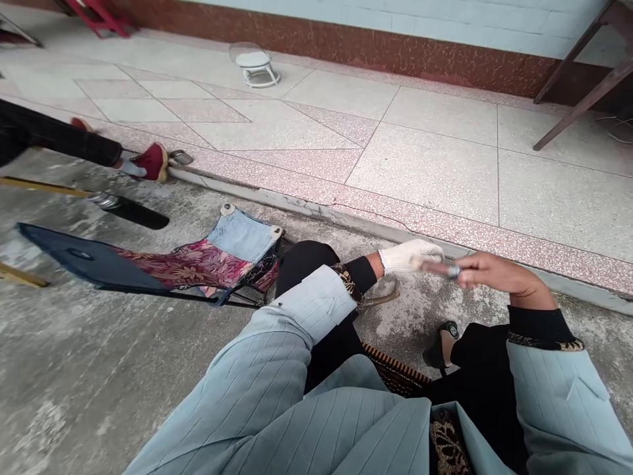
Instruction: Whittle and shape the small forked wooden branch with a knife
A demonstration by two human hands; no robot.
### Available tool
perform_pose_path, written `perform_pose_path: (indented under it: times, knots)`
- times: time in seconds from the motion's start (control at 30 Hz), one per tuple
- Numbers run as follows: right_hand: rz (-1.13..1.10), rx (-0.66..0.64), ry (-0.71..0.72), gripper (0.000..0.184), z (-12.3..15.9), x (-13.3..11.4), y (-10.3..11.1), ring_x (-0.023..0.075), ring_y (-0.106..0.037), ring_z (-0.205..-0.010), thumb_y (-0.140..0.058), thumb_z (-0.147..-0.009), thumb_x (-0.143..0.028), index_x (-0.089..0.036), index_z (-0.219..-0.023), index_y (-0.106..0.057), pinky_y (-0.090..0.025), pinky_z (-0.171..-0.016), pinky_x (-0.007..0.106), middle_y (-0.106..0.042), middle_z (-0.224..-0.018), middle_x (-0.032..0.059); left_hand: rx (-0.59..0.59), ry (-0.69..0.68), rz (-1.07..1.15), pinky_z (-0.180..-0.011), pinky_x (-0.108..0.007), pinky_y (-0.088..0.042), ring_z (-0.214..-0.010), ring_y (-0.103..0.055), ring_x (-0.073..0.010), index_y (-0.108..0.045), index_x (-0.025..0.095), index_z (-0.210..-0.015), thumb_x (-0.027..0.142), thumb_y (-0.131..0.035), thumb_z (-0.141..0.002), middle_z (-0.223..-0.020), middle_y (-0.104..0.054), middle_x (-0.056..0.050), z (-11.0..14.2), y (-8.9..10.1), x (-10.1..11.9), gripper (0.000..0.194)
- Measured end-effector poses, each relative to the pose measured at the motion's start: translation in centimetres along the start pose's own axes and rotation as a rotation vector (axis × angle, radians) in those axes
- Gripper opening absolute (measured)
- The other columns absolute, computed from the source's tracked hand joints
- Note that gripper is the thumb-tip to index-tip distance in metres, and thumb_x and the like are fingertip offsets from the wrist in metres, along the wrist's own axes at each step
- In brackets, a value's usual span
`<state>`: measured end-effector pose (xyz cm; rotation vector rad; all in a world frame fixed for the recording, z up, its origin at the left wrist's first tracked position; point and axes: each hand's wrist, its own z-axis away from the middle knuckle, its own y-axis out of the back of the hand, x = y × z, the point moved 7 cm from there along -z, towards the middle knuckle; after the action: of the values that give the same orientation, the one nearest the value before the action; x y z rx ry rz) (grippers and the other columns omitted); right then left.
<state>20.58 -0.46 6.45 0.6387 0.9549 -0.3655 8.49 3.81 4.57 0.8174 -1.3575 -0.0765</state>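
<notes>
My left hand point(411, 256) wears a white knit glove, its fingers curled; what lies inside them is hidden. Bare, my right hand point(487, 272) grips a blurred brown tool point(435, 266) with a silvery band near the fingers. The tool's far end points left and overlaps the glove's fingertips; whether they touch I cannot tell. Below the left wrist, a curved brownish piece point(380, 299) shows near my knee, its kind unclear. Both forearms reach forward over the concrete, in light blue sleeves.
A folding chair point(192, 264) stands at left, beyond it a black cylinder point(141, 212) on a yellow bar. Another person's red shoe point(152, 162) rests near the raised tiled edge point(306, 208). A white stool point(260, 66) and wooden legs point(576, 115) stand on the tiles.
</notes>
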Motion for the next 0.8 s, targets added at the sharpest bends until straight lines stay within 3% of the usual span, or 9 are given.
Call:
perform_pose_path:
  times: [0.1, 0.2, 0.3, 0.47, 0.63, 0.8]
  knots:
    - [-0.046, 0.536, -0.001, 0.033, 0.7, 0.8, 4.0, 0.0125, -0.047, -0.06, -0.054, -0.084, -0.048, -0.016, -0.078, -0.061, -0.037, -0.059, 0.026, -0.055, -0.069, 0.0013, 0.003, 0.104, -0.004, -0.059, -0.026, -0.035, -0.059, -0.047, -0.0125, -0.062, 0.014, -0.083, 0.035, -0.045, -0.088, -0.066, -0.056, -0.001, 0.0, -0.7, -0.3, 0.027]
    - [0.076, 0.792, -0.155, 0.033, 1.3, 2.3, 5.8, 0.0139, -0.047, -0.057, -0.054, -0.082, -0.048, -0.017, -0.075, -0.062, -0.035, -0.056, 0.027, -0.055, -0.063, 0.0021, -0.046, 0.082, -0.012, -0.057, -0.026, -0.034, -0.058, -0.047, -0.0127, -0.062, 0.014, -0.079, 0.034, -0.05, -0.085, -0.064, -0.057, -0.001, 0.1, -1.3, 0.5, 0.024]
    - [0.21, 0.851, -0.269, 0.034, 1.3, 2.8, 6.3, 0.0166, -0.05, -0.059, -0.055, -0.079, -0.048, -0.016, -0.079, -0.066, -0.035, -0.055, 0.028, -0.058, -0.063, 0.0039, -0.075, 0.054, -0.01, -0.058, -0.025, -0.033, -0.06, -0.048, -0.0125, -0.061, 0.015, -0.079, 0.033, -0.049, -0.085, -0.068, -0.058, -0.001, 0.1, -1.3, 0.7, 0.022]
    - [0.223, 0.896, -0.265, 0.035, 1.4, 2.8, 6.8, 0.0187, -0.054, -0.065, -0.055, -0.079, -0.046, -0.015, -0.088, -0.07, -0.038, -0.06, 0.029, -0.063, -0.07, 0.0056, -0.099, -0.031, -0.102, -0.059, -0.025, -0.03, -0.062, -0.045, -0.0118, -0.058, 0.016, -0.077, 0.033, -0.043, -0.088, -0.07, -0.053, 0.0, -0.2, -1.2, 0.3, 0.025]
    - [0.248, 0.912, -0.216, 0.044, 1.1, 2.8, 6.9, 0.0189, -0.056, -0.067, -0.056, -0.08, -0.039, -0.018, -0.118, -0.063, -0.039, -0.062, 0.03, -0.065, -0.077, 0.005, -0.147, -0.085, -0.13, -0.061, -0.024, -0.03, -0.062, -0.045, -0.0117, -0.057, 0.017, -0.079, 0.032, -0.042, -0.09, -0.07, -0.053, 0.0, -0.2, -1.7, 0.4, 0.025]
    - [0.33, 0.846, -0.292, 0.04, 0.7, 3.6, 6.8, 0.0199, -0.056, -0.07, -0.052, -0.084, -0.039, -0.018, -0.115, -0.064, -0.038, -0.062, 0.029, -0.065, -0.08, 0.0072, -0.191, -0.111, -0.163, -0.06, -0.024, -0.029, -0.059, -0.043, -0.0115, -0.059, 0.017, -0.077, 0.032, -0.043, -0.089, -0.065, -0.052, 0.001, 0.1, -1.7, 0.9, 0.025]
